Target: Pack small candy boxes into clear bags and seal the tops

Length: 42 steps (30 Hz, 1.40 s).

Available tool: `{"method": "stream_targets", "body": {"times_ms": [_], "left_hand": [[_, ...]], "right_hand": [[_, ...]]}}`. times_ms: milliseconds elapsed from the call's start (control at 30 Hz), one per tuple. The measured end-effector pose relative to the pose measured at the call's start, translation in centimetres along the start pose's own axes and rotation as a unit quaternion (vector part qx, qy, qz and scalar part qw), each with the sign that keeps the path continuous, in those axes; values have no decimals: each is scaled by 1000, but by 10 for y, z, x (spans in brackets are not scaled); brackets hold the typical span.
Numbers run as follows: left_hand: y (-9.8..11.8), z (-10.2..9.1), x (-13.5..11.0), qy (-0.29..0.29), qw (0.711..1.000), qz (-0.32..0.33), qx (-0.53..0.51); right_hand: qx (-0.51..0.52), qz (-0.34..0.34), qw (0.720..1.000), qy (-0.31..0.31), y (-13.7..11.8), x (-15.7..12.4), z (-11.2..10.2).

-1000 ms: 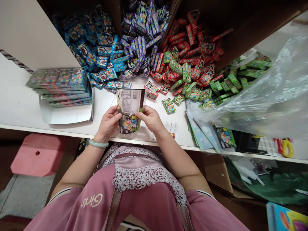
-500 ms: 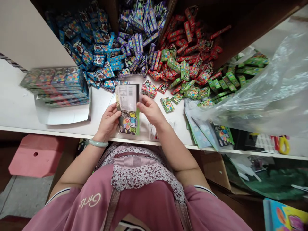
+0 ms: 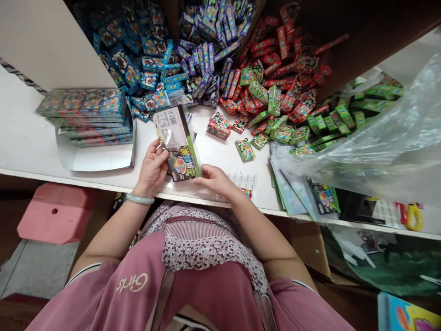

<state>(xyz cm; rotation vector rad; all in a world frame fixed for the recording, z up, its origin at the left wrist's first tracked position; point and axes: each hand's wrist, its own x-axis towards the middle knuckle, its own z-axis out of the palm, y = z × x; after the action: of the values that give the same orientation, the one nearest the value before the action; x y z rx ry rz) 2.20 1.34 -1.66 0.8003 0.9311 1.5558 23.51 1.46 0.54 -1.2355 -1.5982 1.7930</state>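
Note:
A printed card in a clear sleeve (image 3: pixel 176 142), with a white barcode label on top and a dark colourful picture below, is tilted over the white table (image 3: pixel 31 147). My left hand (image 3: pixel 152 168) is closed on its left edge. My right hand (image 3: pixel 212 179) pinches its lower right corner, near the table's front edge. Small loose packs, green (image 3: pixel 244 150) and red (image 3: pixel 219 125), lie just beyond the card.
Heaps of small packs fill the back: blue (image 3: pixel 138 50), purple (image 3: pixel 210 50), red (image 3: pixel 275 64), green (image 3: pixel 330 119). A stack of filled sleeves (image 3: pixel 87 115) sits left on a white sheet. A clear plastic bag (image 3: pixel 389 138), flat cards (image 3: pixel 296 188) and scissors (image 3: pixel 409 216) lie right.
The card has tilted, its top leaning left. My right hand slid down from the card's upper right edge to its lower right corner. My left hand stays on the left edge.

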Motion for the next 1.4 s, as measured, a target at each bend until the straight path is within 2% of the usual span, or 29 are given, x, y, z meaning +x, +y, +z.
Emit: {"method": "stream_targets", "body": {"times_ms": [133, 233, 333, 400, 500, 700, 767, 900, 1100, 1233, 1300, 1400], "left_hand": [[3, -2, -1, 3, 1000, -3, 3], [3, 2, -3, -3, 1000, 9, 20], [0, 6, -8, -39, 999, -9, 30], [-2, 8, -12, -59, 997, -36, 29], [-2, 10, -12, -63, 996, -50, 37], [11, 26, 7, -34, 995, 63, 76], [16, 32, 10, -60, 988, 89, 109], [23, 33, 8, -132, 976, 99, 139], [47, 30, 7, -195, 957, 101, 187], [59, 32, 12, -174, 948, 133, 230], [59, 36, 17, -145, 949, 156, 232], [55, 43, 24, -114, 958, 161, 209]], "right_hand": [[-32, 2, 999, 30, 5, -4, 2], [12, -54, 998, 11, -3, -5, 1], [28, -92, 994, 61, -11, -2, -3], [2, -88, 991, 102, -11, -1, -6], [-9, -74, 992, 99, -3, 0, -8], [-18, -71, 996, 58, 7, -9, -17], [-22, -115, 989, 94, 0, -11, -23], [-30, -215, 957, 194, -20, -7, -29], [-37, -245, 942, 225, -34, 1, -19], [-28, -256, 946, 197, -41, 0, -20], [-54, -257, 949, 176, -48, -1, -22], [-95, -280, 937, 185, -62, -2, -27]]}}
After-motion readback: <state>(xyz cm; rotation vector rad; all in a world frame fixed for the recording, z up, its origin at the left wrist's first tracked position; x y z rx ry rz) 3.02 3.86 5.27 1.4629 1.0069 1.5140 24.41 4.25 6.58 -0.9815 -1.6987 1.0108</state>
